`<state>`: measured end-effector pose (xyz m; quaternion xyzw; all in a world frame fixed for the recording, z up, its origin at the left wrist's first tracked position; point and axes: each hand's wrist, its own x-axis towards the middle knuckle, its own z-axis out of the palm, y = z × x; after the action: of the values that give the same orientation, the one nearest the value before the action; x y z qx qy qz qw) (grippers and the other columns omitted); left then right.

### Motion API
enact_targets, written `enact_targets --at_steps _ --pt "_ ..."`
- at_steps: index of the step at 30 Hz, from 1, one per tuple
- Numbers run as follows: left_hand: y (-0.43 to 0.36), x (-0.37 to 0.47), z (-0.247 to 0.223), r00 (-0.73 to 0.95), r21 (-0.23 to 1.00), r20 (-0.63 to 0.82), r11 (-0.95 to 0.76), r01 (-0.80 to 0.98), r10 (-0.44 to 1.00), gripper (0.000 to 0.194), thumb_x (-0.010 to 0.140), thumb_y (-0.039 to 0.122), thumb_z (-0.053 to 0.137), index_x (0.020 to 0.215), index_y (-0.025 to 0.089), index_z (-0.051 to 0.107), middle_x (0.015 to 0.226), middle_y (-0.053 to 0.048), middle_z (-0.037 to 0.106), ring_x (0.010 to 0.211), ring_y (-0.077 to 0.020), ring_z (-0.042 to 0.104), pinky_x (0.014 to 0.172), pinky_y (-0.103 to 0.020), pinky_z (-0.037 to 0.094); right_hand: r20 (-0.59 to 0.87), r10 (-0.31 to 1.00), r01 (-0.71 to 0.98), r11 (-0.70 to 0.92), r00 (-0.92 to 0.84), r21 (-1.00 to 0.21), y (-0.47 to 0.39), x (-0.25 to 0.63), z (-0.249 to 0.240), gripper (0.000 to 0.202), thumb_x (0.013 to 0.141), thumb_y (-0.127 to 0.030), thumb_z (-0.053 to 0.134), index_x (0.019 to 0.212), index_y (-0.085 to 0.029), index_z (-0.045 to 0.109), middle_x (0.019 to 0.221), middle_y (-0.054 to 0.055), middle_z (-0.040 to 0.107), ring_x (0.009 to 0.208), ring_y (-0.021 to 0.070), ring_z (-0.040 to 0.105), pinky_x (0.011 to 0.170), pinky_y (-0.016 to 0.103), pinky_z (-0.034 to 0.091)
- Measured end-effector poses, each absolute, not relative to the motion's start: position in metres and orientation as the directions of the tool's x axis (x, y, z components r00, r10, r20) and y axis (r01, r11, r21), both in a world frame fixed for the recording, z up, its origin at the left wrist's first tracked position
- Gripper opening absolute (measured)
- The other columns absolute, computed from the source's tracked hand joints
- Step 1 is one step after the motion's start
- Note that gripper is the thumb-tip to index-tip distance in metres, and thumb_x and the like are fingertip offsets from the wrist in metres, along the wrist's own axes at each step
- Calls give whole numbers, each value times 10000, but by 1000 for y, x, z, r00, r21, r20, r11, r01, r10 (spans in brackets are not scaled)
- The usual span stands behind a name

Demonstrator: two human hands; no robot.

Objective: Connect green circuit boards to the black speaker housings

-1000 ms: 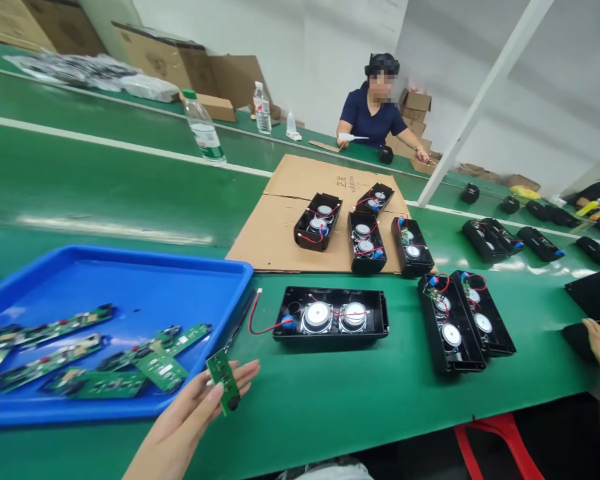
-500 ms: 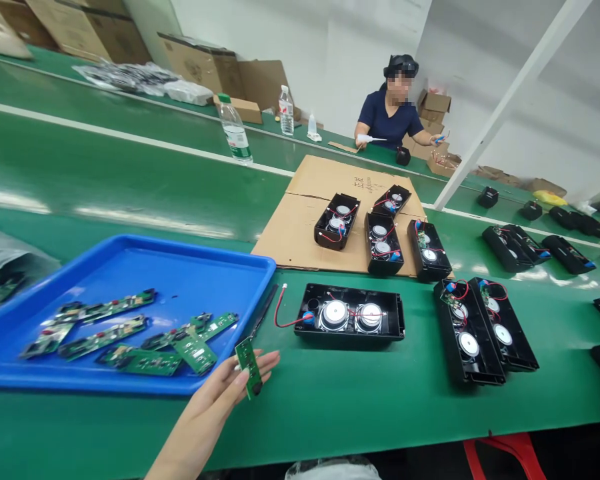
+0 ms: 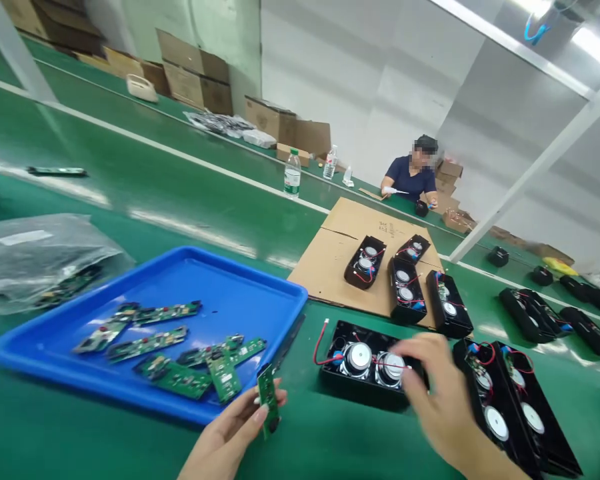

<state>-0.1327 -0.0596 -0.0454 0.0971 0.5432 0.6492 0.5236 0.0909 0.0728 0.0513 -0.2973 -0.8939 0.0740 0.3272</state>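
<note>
Head view: the left hand [image 3: 240, 423] pinches a slim, rigid green circuit board [image 3: 267, 400] between thumb and fingers, the strip tilted nearly upright just beside the near right corner of a smooth blue plastic tray [image 3: 240, 283]. More circuit boards [image 3: 225, 379], narrow and studded with small components, lie loosely overlapped in that tray. The right hand [image 3: 440, 400], blurred, arches over the right end of an oblong black case [image 3: 363, 393]; its thumb and forefinger are parted, but I cannot tell whether they grip the rim. Inside the open case sit two round speakers [image 3: 357, 359] with pale discs and metal frames, and a thin red wire [image 3: 317, 347] curls out past its left end. The case rests on the glossy green desk [image 3: 300, 447], near a flat, creased sheet of brown cardboard [image 3: 325, 267] carrying similar black cases [image 3: 450, 327]. Left of the tray, a crinkled, translucent plastic bag [image 3: 10, 257] holds further green boards [image 3: 70, 287].
</note>
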Motion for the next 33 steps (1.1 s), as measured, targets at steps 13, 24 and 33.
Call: enact_targets --at_steps 13,24,33 --pt "-47 -150 -23 -483 919 -236 32 -392 843 318 691 357 699 952 182 653 865 -69 710 878 -232 655 777 -301 522 -59 621 165 114 -782 -980 78 -26 14 232 850 -313 490 967 -173 632 699 12 659 555 110 566 540 233 459" --pt "-51 -160 -18 -208 659 477 -190 728 854 329 840 124 463 1129 198 603 913 -73 657 795 -159 646 684 -243 544 538 370 157 903 -757 -401 58 -16 8 208 892 -123 459 883 -107 665 629 43 574 588 133 489 543 271 424" --pt "-49 -155 -29 -425 958 111 -211 -195 898 450 629 207 787 1019 233 563 860 -28 733 860 -223 686 743 -312 562 503 397 88 843 -768 -531 51 -10 8 191 882 -126 486 815 -128 666 612 22 590 555 111 484 529 250 423"
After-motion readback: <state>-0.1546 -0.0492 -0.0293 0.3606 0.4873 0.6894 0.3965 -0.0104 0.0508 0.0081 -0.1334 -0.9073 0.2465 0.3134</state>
